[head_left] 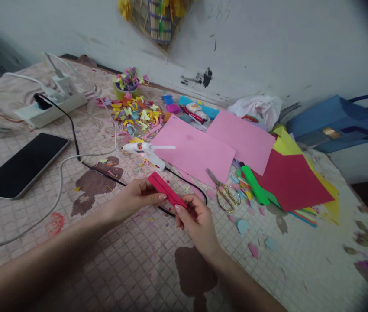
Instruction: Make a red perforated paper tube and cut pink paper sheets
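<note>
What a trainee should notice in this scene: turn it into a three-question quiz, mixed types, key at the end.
1. Multiple choice. What do the left hand and the right hand both hold?
a) a yellow sheet
b) a red strip
c) a white cable
2. True or false: the phone lies on top of the pink sheets.
3. Fill the gap: the ____ with gold-coloured handles lie to the right of the glue gun.

Key
1. b
2. False; the phone lies on the tablecloth, at the left of the picture.
3. scissors
</note>
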Available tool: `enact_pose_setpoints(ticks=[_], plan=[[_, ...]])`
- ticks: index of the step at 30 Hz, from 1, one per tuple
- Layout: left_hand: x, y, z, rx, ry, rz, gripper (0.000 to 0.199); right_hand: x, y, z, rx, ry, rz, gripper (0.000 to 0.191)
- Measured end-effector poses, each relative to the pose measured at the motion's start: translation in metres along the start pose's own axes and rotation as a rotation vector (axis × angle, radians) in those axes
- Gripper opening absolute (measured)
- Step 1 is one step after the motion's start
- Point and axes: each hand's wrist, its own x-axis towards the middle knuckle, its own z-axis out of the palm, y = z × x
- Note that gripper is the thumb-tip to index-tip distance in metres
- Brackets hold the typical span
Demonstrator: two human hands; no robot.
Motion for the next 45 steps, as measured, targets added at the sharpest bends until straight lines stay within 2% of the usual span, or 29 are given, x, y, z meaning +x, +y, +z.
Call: enact_pose_setpoints(ticks=[5, 11, 14, 18, 21, 25, 28, 33, 37, 42, 45], plan=[[0.0, -0.001, -0.002, 0.026, 0.071, -0.002, 0.018, -0.002, 0.0, 0.0, -0.006, -0.032, -0.007, 0.018], [0.0, 0.004, 0.002, -0.014, 0.002, -0.027, 0.018, -0.002, 0.003, 0.0, 0.113, -0.083, 0.034, 0.02], [-0.001, 0.003, 0.004, 0.014, 0.006, -0.035, 0.019, -0.002, 0.004, 0.0, 0.128, -0.099, 0.063, 0.023], [-0.004, 0.003, 0.004, 0.074, 0.069, -0.032, 0.021, -0.001, 0.005, -0.002, 0.129, -0.04, 0.025, 0.024], [-0.004, 0.007, 0.004, 0.081, 0.002, -0.048, 0.019, 0.001, 0.007, -0.004, 0.163, 0.034, 0.012, 0.023], [-0.005, 0.009, 0.006, 0.051, -0.134, -0.05, 0.017, 0.004, 0.011, -0.005, 0.195, 0.016, -0.001, 0.021], [-0.004, 0.006, 0.005, 0.037, -0.171, -0.047, 0.02, 0.003, 0.012, -0.005, 0.191, 0.01, -0.03, 0.014], [-0.005, 0.001, 0.0, 0.051, -0.145, -0.031, 0.02, -0.004, 0.003, -0.004, 0.113, -0.035, -0.056, 0.017], [-0.004, 0.001, 0.0, -0.003, -0.164, -0.015, 0.017, -0.009, -0.004, -0.001, -0.061, -0.094, -0.145, 0.015], [-0.001, 0.001, 0.0, -0.049, -0.225, 0.026, 0.015, -0.009, 0.0, -0.001, -0.274, -0.031, -0.25, 0.01], [-0.002, 0.002, -0.003, -0.079, -0.229, 0.054, 0.026, -0.006, 0.001, -0.007, -0.349, 0.024, -0.336, 0.014]])
